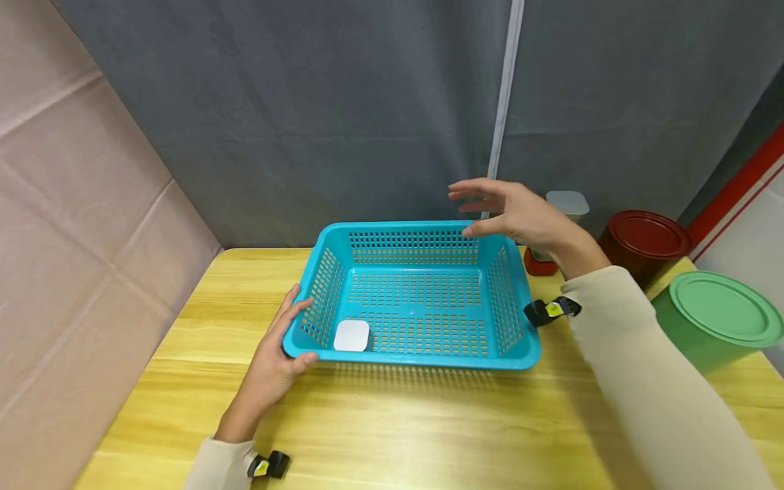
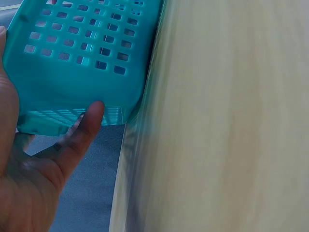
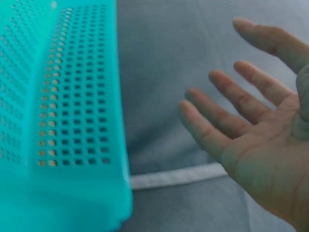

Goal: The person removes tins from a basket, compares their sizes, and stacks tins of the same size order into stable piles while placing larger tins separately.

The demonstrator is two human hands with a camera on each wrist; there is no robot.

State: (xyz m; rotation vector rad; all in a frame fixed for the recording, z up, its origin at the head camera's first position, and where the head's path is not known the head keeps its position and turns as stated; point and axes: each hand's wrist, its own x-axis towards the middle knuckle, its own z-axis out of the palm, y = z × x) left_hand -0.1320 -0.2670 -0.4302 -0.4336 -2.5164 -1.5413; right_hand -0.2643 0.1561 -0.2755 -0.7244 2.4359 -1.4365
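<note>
A turquoise plastic basket (image 1: pixel 413 363) with slotted walls sits on the wooden table. My left hand (image 1: pixel 273 363) grips its front left corner, thumb at the front rim and fingers at the left rim. From the left wrist view, that hand (image 2: pixel 53 166) lies against the basket's outer side (image 2: pixel 63 89). Inside the basket, near the front left corner, is a small item with a white rounded-square top (image 1: pixel 352 336); its body is mostly hidden. Above the far right corner hovers my right hand (image 1: pixel 517 212), fingers spread and holding nothing, also plain in the right wrist view (image 3: pixel 260 125).
Right of the basket, partly behind my right arm, stands a white-lidded container (image 1: pixel 567 202) with a red base. Beyond it are a dark red canister (image 1: pixel 649 235) and a green canister (image 1: pixel 725 309). A grey curtain (image 1: pixel 337 122) hangs behind the table; a pale sheet (image 1: pixel 79 224) hangs at left.
</note>
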